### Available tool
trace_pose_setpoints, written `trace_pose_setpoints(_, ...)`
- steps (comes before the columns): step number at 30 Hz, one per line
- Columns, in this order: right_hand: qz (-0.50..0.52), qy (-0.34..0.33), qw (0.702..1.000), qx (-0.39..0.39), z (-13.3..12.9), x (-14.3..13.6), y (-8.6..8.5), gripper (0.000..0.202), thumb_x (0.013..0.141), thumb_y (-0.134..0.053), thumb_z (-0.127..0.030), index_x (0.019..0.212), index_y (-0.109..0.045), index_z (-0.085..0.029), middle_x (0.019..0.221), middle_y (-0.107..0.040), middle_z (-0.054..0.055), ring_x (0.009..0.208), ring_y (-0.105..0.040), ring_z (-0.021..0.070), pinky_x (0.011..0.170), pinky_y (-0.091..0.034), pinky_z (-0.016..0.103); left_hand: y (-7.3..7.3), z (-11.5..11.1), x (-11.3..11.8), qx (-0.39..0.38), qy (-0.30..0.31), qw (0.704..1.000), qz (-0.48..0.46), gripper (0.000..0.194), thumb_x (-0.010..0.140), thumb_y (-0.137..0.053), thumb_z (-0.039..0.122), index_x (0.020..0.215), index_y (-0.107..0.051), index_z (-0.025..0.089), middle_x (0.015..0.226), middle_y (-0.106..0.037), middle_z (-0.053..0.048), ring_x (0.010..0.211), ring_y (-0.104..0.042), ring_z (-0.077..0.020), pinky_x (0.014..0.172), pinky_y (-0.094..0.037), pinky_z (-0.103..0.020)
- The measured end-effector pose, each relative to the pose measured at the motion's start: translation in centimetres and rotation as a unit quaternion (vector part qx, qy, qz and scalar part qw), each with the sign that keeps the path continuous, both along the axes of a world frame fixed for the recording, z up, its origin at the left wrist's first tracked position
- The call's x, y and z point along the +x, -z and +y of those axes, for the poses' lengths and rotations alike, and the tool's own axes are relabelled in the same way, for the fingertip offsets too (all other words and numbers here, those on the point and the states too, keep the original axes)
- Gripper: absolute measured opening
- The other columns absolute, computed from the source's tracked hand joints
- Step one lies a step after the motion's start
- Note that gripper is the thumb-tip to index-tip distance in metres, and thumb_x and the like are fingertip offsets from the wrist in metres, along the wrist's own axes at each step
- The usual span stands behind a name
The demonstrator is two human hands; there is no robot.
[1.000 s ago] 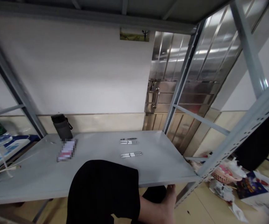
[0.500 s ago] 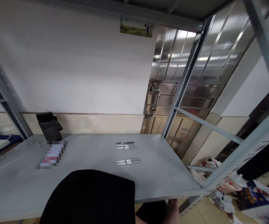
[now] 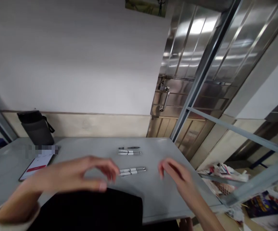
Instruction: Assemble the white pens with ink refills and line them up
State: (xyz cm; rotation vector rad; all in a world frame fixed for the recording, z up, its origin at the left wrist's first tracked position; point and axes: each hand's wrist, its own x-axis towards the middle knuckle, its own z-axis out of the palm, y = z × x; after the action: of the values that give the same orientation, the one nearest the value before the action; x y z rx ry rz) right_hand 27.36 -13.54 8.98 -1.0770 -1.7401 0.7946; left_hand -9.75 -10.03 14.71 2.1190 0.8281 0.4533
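Note:
Over the front of the table [image 3: 153, 195] my left hand [image 3: 83, 173] reaches in, empty, its thumb apart from its curved fingers. Its fingertips overlap the left end of a near pair of slim white-and-silver pens [image 3: 133, 171] in view; contact cannot be made out. My right hand [image 3: 176, 173] hovers to the right of that pair, fingers loosely bent and slightly blurred, nothing visible in it. Farther back lies a second pair of similar pens [image 3: 129, 152]. Behind them are a thin dark pen-shaped piece [image 3: 133, 147] and a tiny black piece [image 3: 121, 148].
A phone [image 3: 36, 165] with a lit screen lies at the left, partly pixelated. Behind it stands a dark bottle [image 3: 36, 128] with a strap. Grey metal posts [image 3: 201, 73] frame the table's right side. Bags and a basket [image 3: 222, 187] sit beyond it.
Both my hands have come into view above the table from below. The camera view has tilted and moved closer; the pens and the bottle keep their places on the table.

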Motion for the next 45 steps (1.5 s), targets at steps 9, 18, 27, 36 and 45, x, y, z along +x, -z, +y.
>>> trace_pose_setpoints(9,-0.092,0.122,0.987,0.051,15.7,-2.7,8.9,0.024,0.103,-0.052,-0.035,0.092,-0.069,-0.022,0.097,-0.075,0.008,0.089,-0.07,0.025,0.079,-0.052,0.037,13.3,13.9,4.4,0.076,-0.168,0.974,-0.133,0.026,0.101,-0.058,0.042,0.109,-0.071,0.02,0.106,-0.077,-0.007,0.101,-0.07,-0.0237,0.088,-0.054,-0.036)
trace_pose_setpoints(18,-0.202,0.059,0.969,0.132,16.2,-2.6,11.6,0.016,0.097,-0.058,-0.013,0.095,-0.069,-0.026,0.099,-0.073,0.006,0.102,-0.069,0.0258,0.094,-0.055,0.042,17.4,12.4,7.2,0.297,-0.147,0.943,-0.034,0.018,0.105,-0.054,0.018,0.116,-0.067,0.024,0.119,-0.071,-0.006,0.117,-0.061,-0.0253,0.108,-0.048,-0.045)
trace_pose_setpoints(27,-0.241,0.032,0.96,0.136,15.5,-2.6,11.7,0.004,0.099,-0.067,-0.027,0.098,-0.071,-0.027,0.105,-0.069,0.005,0.105,-0.066,0.0245,0.098,-0.054,0.043,18.5,12.5,6.7,0.322,-0.128,0.937,0.04,0.024,0.103,-0.056,0.014,0.124,-0.064,0.023,0.127,-0.069,-0.006,0.12,-0.059,-0.0256,0.113,-0.048,-0.046)
trace_pose_setpoints(36,-0.266,0.027,0.954,0.133,16.2,-2.4,12.2,0.01,0.1,-0.068,-0.025,0.108,-0.071,-0.027,0.11,-0.068,0.005,0.108,-0.066,0.0248,0.098,-0.054,0.041,18.3,12.6,6.5,0.331,-0.129,0.934,0.04,0.024,0.103,-0.055,0.011,0.122,-0.065,0.022,0.124,-0.069,-0.006,0.118,-0.057,-0.0256,0.11,-0.05,-0.046)
trace_pose_setpoints(45,-0.276,0.055,0.948,0.15,16.5,-2.9,12.4,0.009,0.099,-0.066,-0.018,0.103,-0.069,-0.025,0.109,-0.068,0.006,0.111,-0.065,0.0264,0.098,-0.053,0.043,18.4,12.9,6.4,0.321,-0.13,0.938,0.028,0.028,0.102,-0.051,0.011,0.123,-0.065,0.024,0.125,-0.068,-0.006,0.119,-0.057,-0.0264,0.11,-0.049,-0.048)
